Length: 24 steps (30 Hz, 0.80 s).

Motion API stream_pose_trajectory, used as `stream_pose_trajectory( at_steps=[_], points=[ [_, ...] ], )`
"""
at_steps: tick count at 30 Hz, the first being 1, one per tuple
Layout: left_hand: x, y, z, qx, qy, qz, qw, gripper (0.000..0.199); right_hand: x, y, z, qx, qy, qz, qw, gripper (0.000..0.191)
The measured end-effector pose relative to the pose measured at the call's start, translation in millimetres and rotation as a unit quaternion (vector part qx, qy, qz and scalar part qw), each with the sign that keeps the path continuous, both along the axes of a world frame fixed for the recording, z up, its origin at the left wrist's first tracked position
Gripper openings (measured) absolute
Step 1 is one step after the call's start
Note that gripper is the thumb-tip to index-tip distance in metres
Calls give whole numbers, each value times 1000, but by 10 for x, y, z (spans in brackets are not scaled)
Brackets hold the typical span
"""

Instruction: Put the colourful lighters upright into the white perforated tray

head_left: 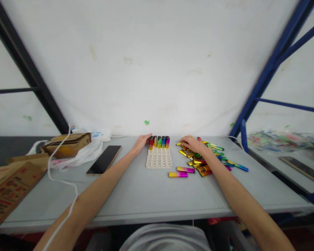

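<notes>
Head view, left to right: printed cardboard carton (14, 188) at your far left, then a smaller brown box (70, 145) beside a crumpled white plastic bag (87, 153); white cord (48, 164) looping in front; dark-screened smartphone (104, 160) lying flat, left of the work

Your left hand (141, 143) is at the far left corner of the white socketed tray (158, 159), fingers partly extended against the end of the upright lighter row (159, 142); cannot tell whether it grips one or only steadies it

Row fills the tray's far edge, metallic and black-topped; nearer sockets show open

Two loose lighters (178, 174) lie side by side just off the tray's near right corner

Your right hand (190, 142) is half curled, palm down over the far left part of the lighter pile (200, 162); its fingertips are unclear, so no telling if it has hold of one

Step in hand, as judged: picking at the pile; a clean lift calls for parting one lighter from its overlapping neighbours
</notes>
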State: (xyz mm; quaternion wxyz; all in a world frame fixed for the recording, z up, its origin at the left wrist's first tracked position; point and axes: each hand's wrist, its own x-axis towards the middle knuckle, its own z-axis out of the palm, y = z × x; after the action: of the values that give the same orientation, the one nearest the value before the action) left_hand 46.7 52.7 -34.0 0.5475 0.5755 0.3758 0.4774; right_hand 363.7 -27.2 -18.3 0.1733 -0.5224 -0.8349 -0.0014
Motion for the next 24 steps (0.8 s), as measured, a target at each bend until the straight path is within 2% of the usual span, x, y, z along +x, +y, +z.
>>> stream_pose_trajectory(
  at_steps=[3,6,8,11,14,17,19,21,23,24],
  points=[
    [-3,-9,3,3,6,3,1000,52,-27,-25,33,52,41,-9,998,25],
    [-2,-10,6,0,13,4,1000,51,-69,-99,102,96,139,-47,985,31],
    [1,-9,7,-3,18,2,1000,50,-122,-171,158,96,210,-65,971,37],
    [2,-6,5,3,29,3,1000,50,-255,-284,224,33,327,-72,942,43],
    [-1,-3,0,17,45,7,999,51,-427,-366,243,-48,452,-71,888,50],
    [-5,3,-7,29,57,14,998,54,-573,-407,225,-74,512,-58,854,52],
    [-6,9,-12,34,63,19,997,55,-637,-422,210,-61,508,-56,857,51],
    [-7,15,-17,38,70,26,996,54,-683,-438,202,-39,483,-35,874,52],
    [-7,20,-25,38,74,29,996,53,-734,-459,198,-45,468,17,883,51],
    [-7,23,-30,37,74,29,996,53,-766,-470,195,-64,472,48,878,49]
  ],
)
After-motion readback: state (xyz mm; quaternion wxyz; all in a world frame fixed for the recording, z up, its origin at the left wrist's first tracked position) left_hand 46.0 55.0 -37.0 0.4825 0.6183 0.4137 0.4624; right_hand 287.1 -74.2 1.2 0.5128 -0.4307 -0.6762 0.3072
